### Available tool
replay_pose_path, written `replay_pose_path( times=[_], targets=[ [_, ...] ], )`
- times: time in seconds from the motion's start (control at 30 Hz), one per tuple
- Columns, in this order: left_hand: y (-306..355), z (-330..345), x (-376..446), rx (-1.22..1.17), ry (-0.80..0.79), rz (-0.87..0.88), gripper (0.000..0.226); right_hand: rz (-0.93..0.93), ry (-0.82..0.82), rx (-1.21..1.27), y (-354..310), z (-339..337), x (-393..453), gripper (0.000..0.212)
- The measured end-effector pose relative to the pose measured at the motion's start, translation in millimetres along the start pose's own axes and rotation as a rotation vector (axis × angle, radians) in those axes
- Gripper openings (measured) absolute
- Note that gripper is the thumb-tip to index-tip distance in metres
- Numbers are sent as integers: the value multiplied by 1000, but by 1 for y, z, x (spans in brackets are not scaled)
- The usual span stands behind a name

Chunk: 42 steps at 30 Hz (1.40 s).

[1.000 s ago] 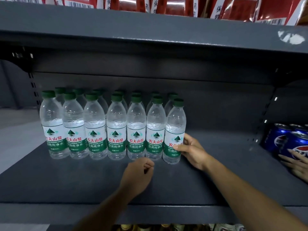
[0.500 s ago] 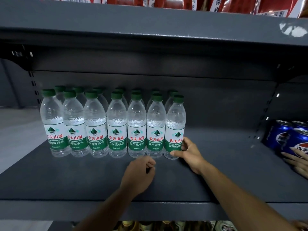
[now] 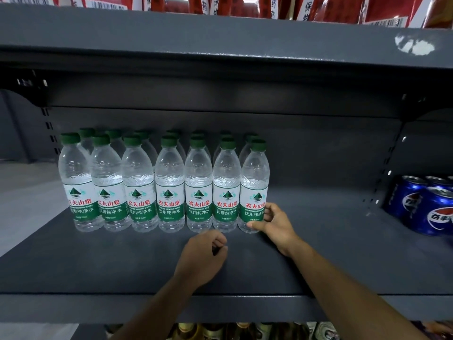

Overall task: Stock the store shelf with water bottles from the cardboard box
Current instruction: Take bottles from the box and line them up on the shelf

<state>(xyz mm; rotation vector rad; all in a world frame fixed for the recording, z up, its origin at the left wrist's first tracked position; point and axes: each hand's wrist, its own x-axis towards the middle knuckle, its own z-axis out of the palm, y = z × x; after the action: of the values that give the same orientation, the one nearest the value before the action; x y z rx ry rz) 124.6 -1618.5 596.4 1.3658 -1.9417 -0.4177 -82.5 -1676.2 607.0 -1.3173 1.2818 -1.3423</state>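
Observation:
Several clear water bottles (image 3: 169,187) with green caps and green-and-white labels stand upright in rows on the left half of the dark grey shelf (image 3: 318,253). My right hand (image 3: 277,223) holds the lower part of the rightmost front bottle (image 3: 253,190), thumb in front and fingers behind its label. My left hand (image 3: 204,258) hovers over the shelf just in front of the row, fingers curled with nothing in them. The cardboard box is out of view.
Blue cola cans (image 3: 426,204) stand at the shelf's far right. The upper shelf (image 3: 220,38) carries red packets (image 3: 331,8). More bottles and cans (image 3: 232,331) show on the level below. Bare shelf surface lies between the water bottles and the cans.
The rightmost front bottle has been pushed back into line with the front row, my right hand staying on it. Another person's hand at the cans is no longer in view.

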Motion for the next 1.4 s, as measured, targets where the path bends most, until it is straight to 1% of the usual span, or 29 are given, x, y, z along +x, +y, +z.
replay_pose_path(
  times=[0.37,0.67,0.83,1.0,1.1,1.17,1.2,1.23,1.33,1.4],
  targets=[
    [0,0,0,-13,1,-5,5,-24,32,-64,1,3,-1,54],
    [-1,0,-1,-8,12,9,6,-42,43,-125,3,2,1,56],
    [-1,1,-1,-7,8,7,9,-31,42,-136,4,2,1,57],
    [1,0,-1,-5,17,9,4,-8,41,-153,1,5,-3,58],
    [4,-3,-2,-7,35,13,8,16,84,-190,-2,6,-8,62],
    [6,-5,-3,-3,63,11,11,45,161,-168,-4,5,-13,64],
    [7,-6,-4,0,75,8,12,64,206,-135,-5,3,-17,60],
    [8,-8,-4,3,83,6,12,93,246,-83,-7,1,-22,51],
    [11,-17,-6,-3,104,-39,15,169,301,153,-15,-4,-42,10],
    [14,-25,-11,-39,126,-96,16,213,290,237,-22,-7,-57,15]
  ],
)
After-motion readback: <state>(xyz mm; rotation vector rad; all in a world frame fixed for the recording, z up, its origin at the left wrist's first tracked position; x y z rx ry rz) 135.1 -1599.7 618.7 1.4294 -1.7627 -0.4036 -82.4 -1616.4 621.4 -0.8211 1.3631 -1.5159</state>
